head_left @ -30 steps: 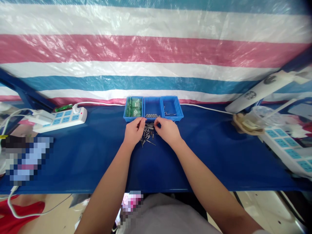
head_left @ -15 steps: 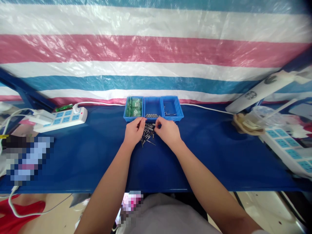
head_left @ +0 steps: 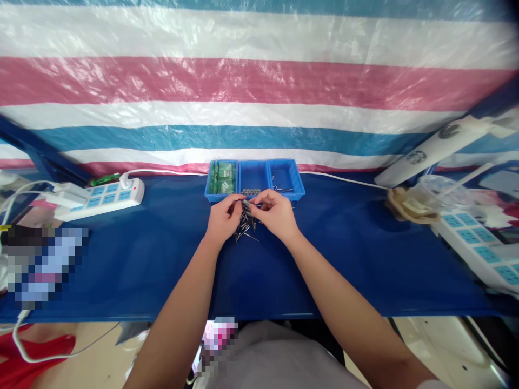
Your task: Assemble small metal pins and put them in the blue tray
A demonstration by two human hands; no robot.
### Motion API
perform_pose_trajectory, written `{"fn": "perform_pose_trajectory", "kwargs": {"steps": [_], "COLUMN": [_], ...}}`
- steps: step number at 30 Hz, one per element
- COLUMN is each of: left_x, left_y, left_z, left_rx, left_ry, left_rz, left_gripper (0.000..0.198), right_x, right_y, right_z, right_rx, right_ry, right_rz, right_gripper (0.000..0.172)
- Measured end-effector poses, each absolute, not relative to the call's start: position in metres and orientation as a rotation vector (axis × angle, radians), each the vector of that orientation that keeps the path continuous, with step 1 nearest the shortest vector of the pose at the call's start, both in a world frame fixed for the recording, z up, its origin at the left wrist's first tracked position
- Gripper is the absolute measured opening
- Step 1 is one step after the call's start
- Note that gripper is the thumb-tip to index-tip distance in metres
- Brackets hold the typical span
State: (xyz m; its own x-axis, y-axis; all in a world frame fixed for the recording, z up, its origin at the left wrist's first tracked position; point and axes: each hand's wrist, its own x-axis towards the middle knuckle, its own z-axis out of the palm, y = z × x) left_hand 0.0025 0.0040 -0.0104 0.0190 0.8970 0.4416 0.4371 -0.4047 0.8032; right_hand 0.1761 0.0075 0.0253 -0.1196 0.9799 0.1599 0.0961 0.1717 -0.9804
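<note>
My left hand [head_left: 224, 218] and my right hand [head_left: 276, 214] meet over a pile of thin dark metal pins [head_left: 244, 229] on the blue table. A small grey metal cylinder [head_left: 245, 204] shows between their fingertips; both hands pinch at it. Just behind stand three joined blue bins. Green packets [head_left: 225, 177] fill the left bin [head_left: 208, 190]. Along the front of the middle bin [head_left: 253, 174] lies a row of small round metal parts [head_left: 251, 192], partly hidden by my fingers. The right bin [head_left: 287, 174] holds a few thin pins [head_left: 284, 189].
A white power strip [head_left: 109, 199] lies to the left and another [head_left: 478, 243] to the right. Near the right one are a plastic cup [head_left: 421, 200] and a white tube [head_left: 430, 151]. A cable runs behind the bins. A striped sheet hangs at the back.
My right hand has moved left toward my left hand, and its fingers now meet the grey cylinder at the left fingertips. My left hand has hardly moved.
</note>
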Motion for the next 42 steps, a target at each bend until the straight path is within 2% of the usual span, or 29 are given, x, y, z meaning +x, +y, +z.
{"fn": "perform_pose_trajectory", "kwargs": {"steps": [10, 16, 22, 38, 42], "left_x": [0.0053, 0.007, 0.0069, 0.0037, 0.0038], "left_y": [0.0042, 0.0044, 0.0033, 0.0039, 0.0038], "left_z": [-0.0088, -0.0079, -0.0067, -0.0097, -0.0098], "left_rx": [1.857, 1.855, 1.877, 1.867, 1.858], "left_ry": [1.343, 1.368, 1.305, 1.321, 1.308], "left_rz": [1.385, 1.394, 1.367, 1.336, 1.342], "left_gripper": [0.025, 0.022, 0.021, 0.027, 0.026], "right_x": [0.1767, 0.1758, 0.1738, 0.1718, 0.1716], "right_y": [0.011, 0.0126, 0.0156, 0.0133, 0.0137], "right_z": [0.0225, 0.0201, 0.0186, 0.0211, 0.0198], "right_rx": [-1.087, -1.032, -1.064, -1.064, -1.054], "right_ry": [-1.383, -1.375, -1.275, -1.258, -1.224], "right_rz": [1.181, 1.304, 1.286, 1.347, 1.374], "right_gripper": [0.025, 0.043, 0.032, 0.033, 0.037]}}
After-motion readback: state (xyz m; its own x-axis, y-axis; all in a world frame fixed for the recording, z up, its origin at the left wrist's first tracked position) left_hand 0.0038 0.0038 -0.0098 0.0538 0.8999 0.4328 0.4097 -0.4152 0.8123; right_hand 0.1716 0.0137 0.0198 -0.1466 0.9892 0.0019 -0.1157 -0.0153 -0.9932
